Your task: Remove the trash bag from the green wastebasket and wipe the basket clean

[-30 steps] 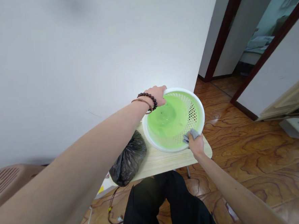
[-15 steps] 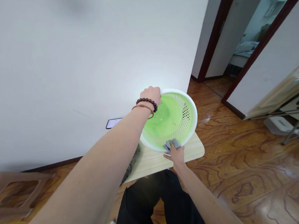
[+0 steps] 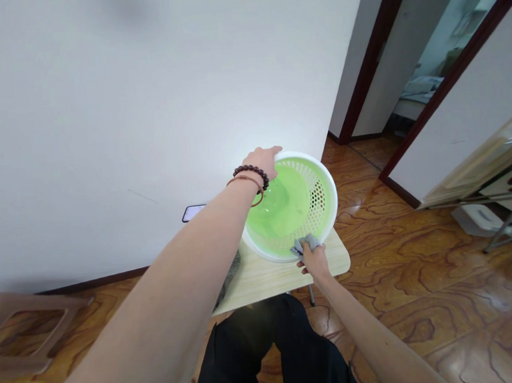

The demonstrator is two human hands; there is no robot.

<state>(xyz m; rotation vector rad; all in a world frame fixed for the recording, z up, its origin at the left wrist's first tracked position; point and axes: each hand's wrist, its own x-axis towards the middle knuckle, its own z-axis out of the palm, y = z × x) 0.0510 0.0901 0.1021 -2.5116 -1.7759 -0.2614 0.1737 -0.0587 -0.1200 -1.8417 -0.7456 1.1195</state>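
Basket (image 3: 289, 207), round, white at the rim and green inside, is located above the far part of the pale tabletop (image 3: 265, 283), directly ahead of the person's knees. Contact between its base and the tabletop is hidden.

Left hand (image 3: 260, 159): engaged on the far-left rim of the basket. The fingers are bent over the edge, one digit extended along the rim; the undersides are out of sight. A beaded bracelet (image 3: 248, 169) and a cord bracelet (image 3: 243, 178) encircle this wrist.

Right hand (image 3: 316, 261): engaged at the near rim of the basket, pinching a grey cloth (image 3: 308, 243). The cloth is bunched against the inner side of the rim; some fingertips curl below, outside the basket.

Orientation: the basket's mouth faces upward, toward the viewer. Being round, it has no distinct long axis. The cloth's longer dimension runs roughly left to right along the near rim.

Surroundings: a dark bag (image 3: 233, 271) lies left of the basket and nearer the person, partly covered by the left forearm. A phone (image 3: 192, 213) is farther left of the basket, its screen lit.
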